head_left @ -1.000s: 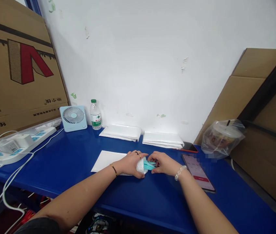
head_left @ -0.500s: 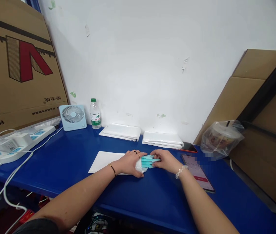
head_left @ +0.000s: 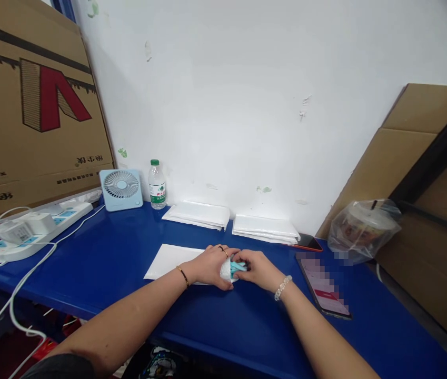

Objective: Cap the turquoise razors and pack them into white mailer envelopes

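A white padded mailer (head_left: pixel 168 261) lies flat on the blue table, its mouth facing right. My left hand (head_left: pixel 212 266) is closed around the mouth end, thumb below and fingers above, holding it apart so that bubble lining shows. Turquoise folded, sheet-like pieces (head_left: pixel 238 267) stick out of the opening; their kind is not clear. My right hand (head_left: pixel 258 269) pinches their outer end, its fingertips right at the mailer's mouth. How far the pieces reach inside is hidden.
Two stacks of white mailers (head_left: pixel 198 214) (head_left: pixel 266 228) lie along the wall. A phone (head_left: pixel 321 289) rests to the right, near a bagged drink cup (head_left: pixel 365 229). Behind on the left stand a bottle (head_left: pixel 157 185), a blue fan (head_left: pixel 121 189) and a power strip (head_left: pixel 55 223) with loose cables.
My right hand has moved left, up to the mailer's mouth. Less of the turquoise pieces shows outside it. My left hand keeps its hold, and the view has shifted slightly.
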A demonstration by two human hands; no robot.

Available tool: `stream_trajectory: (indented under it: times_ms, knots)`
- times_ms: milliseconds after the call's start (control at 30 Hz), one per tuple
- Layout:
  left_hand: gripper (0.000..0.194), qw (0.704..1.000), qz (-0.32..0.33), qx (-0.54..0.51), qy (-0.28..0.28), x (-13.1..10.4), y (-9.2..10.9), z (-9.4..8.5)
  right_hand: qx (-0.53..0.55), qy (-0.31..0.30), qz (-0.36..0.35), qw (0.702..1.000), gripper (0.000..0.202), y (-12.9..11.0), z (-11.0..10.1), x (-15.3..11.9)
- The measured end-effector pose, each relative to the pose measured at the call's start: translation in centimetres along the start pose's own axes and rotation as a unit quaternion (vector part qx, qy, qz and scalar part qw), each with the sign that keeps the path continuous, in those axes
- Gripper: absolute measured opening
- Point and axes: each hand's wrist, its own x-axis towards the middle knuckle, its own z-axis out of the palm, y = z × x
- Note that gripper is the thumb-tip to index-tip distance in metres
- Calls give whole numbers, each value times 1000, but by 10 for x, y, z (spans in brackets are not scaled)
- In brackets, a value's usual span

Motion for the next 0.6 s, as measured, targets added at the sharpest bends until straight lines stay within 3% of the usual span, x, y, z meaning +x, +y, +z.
stream_trajectory:
  times_ms: [100,200,333,467,600]
  knots:
    - [91,1000,-3,-4,-3,0,1,-1,-15,-1,-8,1000,37,1,-7,-4]
    - [98,1000,-16,-7,-12,0,0,-1,-32,-16,46,998,55,11,-17,-10]
    - [100,1000,-13,-8,-13,1,-1,1,86,-59,110,989,30,15,-10,-9]
    - [94,1000,-6,-8,-6,0,1,0,123,-8,48,991,24,4,5,0]
    - [96,1000,-10,-13,-1,0,2,-1,81,36,29,996,29,5,2,0]
